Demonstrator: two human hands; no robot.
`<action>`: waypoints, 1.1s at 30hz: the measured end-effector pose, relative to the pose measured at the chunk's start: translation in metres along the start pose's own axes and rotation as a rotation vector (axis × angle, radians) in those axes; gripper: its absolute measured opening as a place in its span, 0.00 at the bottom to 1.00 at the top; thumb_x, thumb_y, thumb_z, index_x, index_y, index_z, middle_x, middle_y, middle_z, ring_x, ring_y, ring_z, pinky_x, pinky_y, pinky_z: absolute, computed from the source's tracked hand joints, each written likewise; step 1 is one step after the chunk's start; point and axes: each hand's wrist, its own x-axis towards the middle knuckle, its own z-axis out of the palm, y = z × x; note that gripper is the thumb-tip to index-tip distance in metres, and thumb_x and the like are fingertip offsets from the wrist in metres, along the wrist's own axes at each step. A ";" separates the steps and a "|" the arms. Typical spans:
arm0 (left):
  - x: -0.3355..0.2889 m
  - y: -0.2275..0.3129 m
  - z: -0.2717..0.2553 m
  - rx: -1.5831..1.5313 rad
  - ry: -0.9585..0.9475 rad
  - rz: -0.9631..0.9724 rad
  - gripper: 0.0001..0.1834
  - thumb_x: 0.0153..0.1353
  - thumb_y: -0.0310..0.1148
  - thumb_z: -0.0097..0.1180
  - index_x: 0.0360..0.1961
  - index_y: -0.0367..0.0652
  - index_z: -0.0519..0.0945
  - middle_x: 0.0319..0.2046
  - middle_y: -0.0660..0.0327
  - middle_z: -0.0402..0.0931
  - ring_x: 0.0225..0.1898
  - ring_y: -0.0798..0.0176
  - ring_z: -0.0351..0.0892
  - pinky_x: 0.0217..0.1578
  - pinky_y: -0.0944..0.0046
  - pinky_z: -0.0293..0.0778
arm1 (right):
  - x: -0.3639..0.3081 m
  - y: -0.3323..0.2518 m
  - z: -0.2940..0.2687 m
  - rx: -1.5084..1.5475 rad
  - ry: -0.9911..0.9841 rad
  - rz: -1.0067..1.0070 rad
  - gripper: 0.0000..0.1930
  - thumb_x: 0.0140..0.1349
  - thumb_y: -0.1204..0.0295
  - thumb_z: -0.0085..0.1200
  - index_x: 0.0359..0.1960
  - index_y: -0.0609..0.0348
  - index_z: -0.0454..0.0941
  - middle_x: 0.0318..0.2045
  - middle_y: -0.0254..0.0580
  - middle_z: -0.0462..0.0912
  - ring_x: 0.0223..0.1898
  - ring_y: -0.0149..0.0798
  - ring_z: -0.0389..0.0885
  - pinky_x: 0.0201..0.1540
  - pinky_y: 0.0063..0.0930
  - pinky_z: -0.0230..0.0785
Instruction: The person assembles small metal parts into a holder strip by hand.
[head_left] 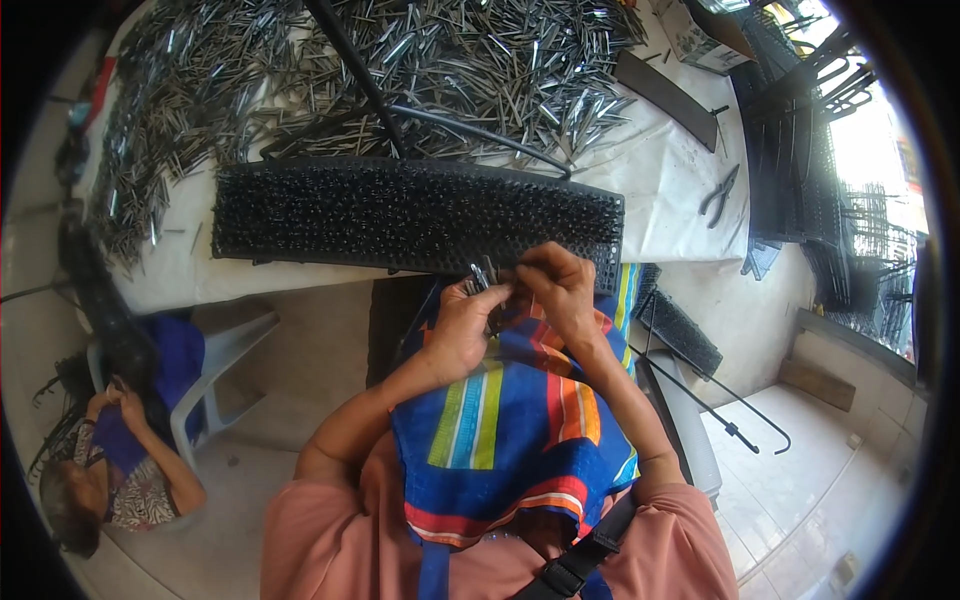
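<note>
My left hand (pixel 462 322) is closed around a few short, shiny metal strips (pixel 479 276) whose ends stick up past the thumb. Close beside it, my right hand (pixel 562 290) is pinched, its fingertips nearly meeting the left thumb; what lies between them is too small to make out. Both hands are at the near edge of a long black perforated panel (pixel 400 215), which is densely set with small dark upright pieces. Fewer pieces stand in the panel's near right part. A striped blue, red and orange apron (pixel 500 420) lies beneath my hands.
Loose metal strips (pixel 480 70) heap across the white-covered table (pixel 680 220). Dark rods (pixel 360 75) rise behind the panel. Pliers (pixel 719 196) and a flat dark plate (pixel 670 98) lie at right. Another person (pixel 125 450) sits at left; more black panels (pixel 680 330) stand at right.
</note>
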 end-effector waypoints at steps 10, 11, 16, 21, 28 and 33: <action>-0.008 0.004 -0.003 0.149 0.077 -0.072 0.09 0.61 0.28 0.56 0.43 0.44 0.81 0.33 0.63 0.83 0.31 0.68 0.80 0.30 0.68 0.72 | 0.017 0.005 -0.002 0.065 0.350 -0.092 0.03 0.57 0.81 0.58 0.32 0.63 0.78 0.17 0.27 0.73 0.20 0.17 0.65 0.22 0.17 0.58; -0.007 0.004 -0.004 0.148 0.075 -0.072 0.09 0.61 0.28 0.56 0.43 0.44 0.81 0.33 0.63 0.83 0.31 0.68 0.80 0.30 0.68 0.72 | 0.018 0.004 -0.003 -0.010 0.373 -0.146 0.03 0.57 0.81 0.58 0.32 0.62 0.78 0.18 0.29 0.73 0.20 0.18 0.65 0.22 0.17 0.58; -0.005 -0.003 -0.018 0.236 -0.061 0.016 0.12 0.59 0.23 0.51 0.44 0.37 0.80 0.33 0.57 0.82 0.30 0.65 0.81 0.32 0.66 0.75 | 0.023 0.007 -0.003 -0.238 0.317 -0.376 0.05 0.54 0.81 0.59 0.32 0.61 0.78 0.25 0.38 0.78 0.22 0.31 0.75 0.25 0.23 0.65; -0.019 -0.012 -0.033 0.436 -0.171 -0.076 0.12 0.58 0.21 0.50 0.43 0.31 0.78 0.33 0.55 0.82 0.33 0.63 0.82 0.37 0.65 0.79 | 0.019 0.005 -0.001 -0.540 0.261 -0.560 0.07 0.50 0.79 0.61 0.31 0.58 0.80 0.34 0.41 0.80 0.28 0.44 0.81 0.28 0.31 0.71; -0.019 -0.007 -0.036 0.256 -0.034 -0.037 0.07 0.61 0.21 0.54 0.40 0.35 0.79 0.31 0.58 0.82 0.29 0.68 0.80 0.31 0.70 0.75 | 0.002 -0.004 -0.003 -0.464 0.200 -0.477 0.07 0.50 0.78 0.62 0.32 0.60 0.81 0.33 0.42 0.79 0.30 0.44 0.81 0.30 0.30 0.72; -0.011 -0.003 -0.032 0.192 -0.085 -0.009 0.05 0.61 0.23 0.55 0.39 0.38 0.80 0.31 0.59 0.82 0.27 0.69 0.79 0.29 0.70 0.74 | -0.010 -0.014 0.004 -0.164 -0.101 -0.184 0.06 0.49 0.78 0.62 0.30 0.64 0.81 0.31 0.43 0.79 0.28 0.41 0.82 0.29 0.27 0.72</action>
